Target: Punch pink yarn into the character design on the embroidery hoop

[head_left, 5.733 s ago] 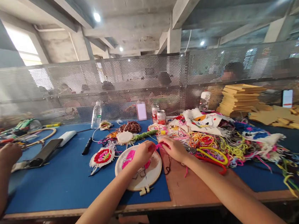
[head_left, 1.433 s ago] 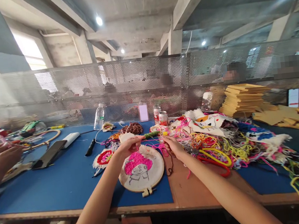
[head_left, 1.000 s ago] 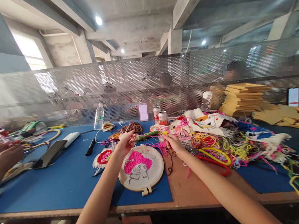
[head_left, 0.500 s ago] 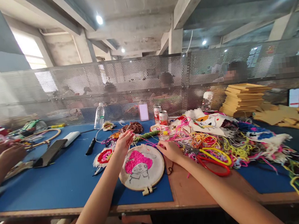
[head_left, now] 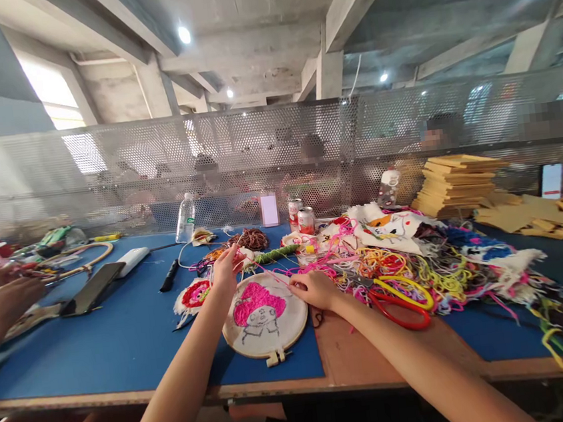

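Stretching a pink yarn strand (head_left: pixel 274 279) between both hands, above the far rim of the embroidery hoop (head_left: pixel 265 315). Hoop lying flat near the front edge of the tabletop (head_left: pixel 124 341), about mid-width, straddling the blue mat and the bare brown board; clamp screw pointing to the front edge. Cloth in the hoop carrying a pencilled figure with the pink hair already filled, face and body left as outline only.

Left hand (head_left: pixel 225 274) raised over the far-left rim of the hoop, fingertips pinched on the yarn end; whether a needle is also pinched there, cannot tell. Right hand (head_left: pixel 314 289) resting at the right rim of the hoop, fingers curled closed around the same strand, close beside the loose yarn pile (head_left: pixel 418 270).

Step judged in hand: drawing out and tensioning a working length of pink yarn, most likely for threading or for pulling a stitch through. Filling judged partly complete.

Next move calls for:
- keeping the strand taut and clear of the pile, to avoid snagging other colours;
- lowering the left fingertips to the cloth at the edge of the pink area;
- steadying the hoop with the right hand, since nothing else holds it.

Red-and-yellow scissors (head_left: pixel 401 300) lying right of the hoop, within reach. Another person's hands (head_left: pixel 3 294) at work by the left edge, well apart.
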`<state>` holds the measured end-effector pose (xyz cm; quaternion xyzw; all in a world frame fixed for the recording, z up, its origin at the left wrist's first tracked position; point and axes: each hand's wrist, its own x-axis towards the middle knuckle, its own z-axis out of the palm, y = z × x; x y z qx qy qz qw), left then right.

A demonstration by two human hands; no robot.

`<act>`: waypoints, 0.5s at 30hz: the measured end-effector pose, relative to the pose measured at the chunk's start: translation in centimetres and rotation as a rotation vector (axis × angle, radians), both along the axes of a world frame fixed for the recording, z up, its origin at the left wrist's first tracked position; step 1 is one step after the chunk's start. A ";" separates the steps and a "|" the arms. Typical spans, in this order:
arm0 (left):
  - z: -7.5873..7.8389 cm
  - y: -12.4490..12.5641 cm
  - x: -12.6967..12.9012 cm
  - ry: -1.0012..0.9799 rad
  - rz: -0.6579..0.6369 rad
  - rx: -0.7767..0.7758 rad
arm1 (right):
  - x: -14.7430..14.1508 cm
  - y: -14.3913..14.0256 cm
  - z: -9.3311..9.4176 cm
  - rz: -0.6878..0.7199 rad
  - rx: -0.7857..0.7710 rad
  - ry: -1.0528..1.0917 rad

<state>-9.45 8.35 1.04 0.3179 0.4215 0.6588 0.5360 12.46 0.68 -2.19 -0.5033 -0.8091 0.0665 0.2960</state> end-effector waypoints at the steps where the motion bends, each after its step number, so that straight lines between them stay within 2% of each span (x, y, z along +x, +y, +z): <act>1: 0.1 0.0 -0.1 0.005 0.010 0.003 | 0.1 0.2 0.0 -0.055 0.010 0.015; 3: 0.2 0.1 -0.1 0.004 0.009 0.009 | 0.5 0.7 0.0 -0.149 0.022 0.048; 6: 0.5 0.1 0.2 -0.009 -0.053 0.017 | 1.3 1.5 -0.2 -0.218 0.018 0.071; 10: 0.8 -0.2 0.5 -0.015 -0.152 0.044 | 1.5 1.8 -0.5 -0.217 0.003 0.061; 15: 1.0 -0.5 0.5 -0.022 -0.179 0.105 | 1.1 1.5 -0.6 -0.188 -0.012 0.050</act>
